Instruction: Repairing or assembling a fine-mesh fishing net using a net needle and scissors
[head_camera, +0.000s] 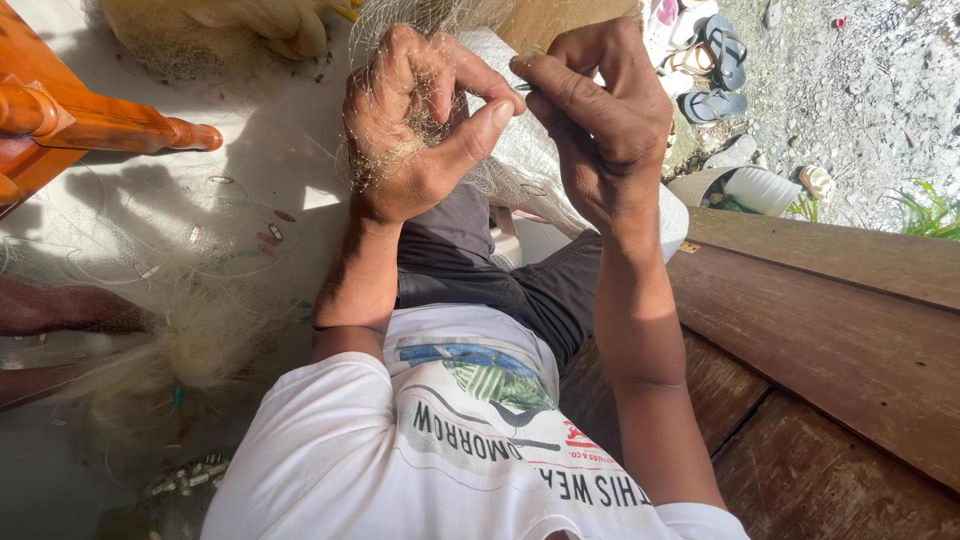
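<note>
My left hand (410, 125) is closed around a bunch of fine pale fishing net (505, 165), held up in front of me. Close beside it, my right hand (600, 110) pinches a small dark thin tool (523, 87) between thumb and forefinger, its tip at the net near my left thumb. The net drapes from both hands over my dark trousers (470, 270). More of the net (190, 300) lies spread and heaped on the pale floor to my left.
Brown wooden planks (840, 330) run along my right. An orange turned wooden furniture piece (90, 120) juts in at top left. Another person's limb (60, 310) rests at the left edge. Sandals (715, 60) and white containers (760, 188) lie on gravel at top right.
</note>
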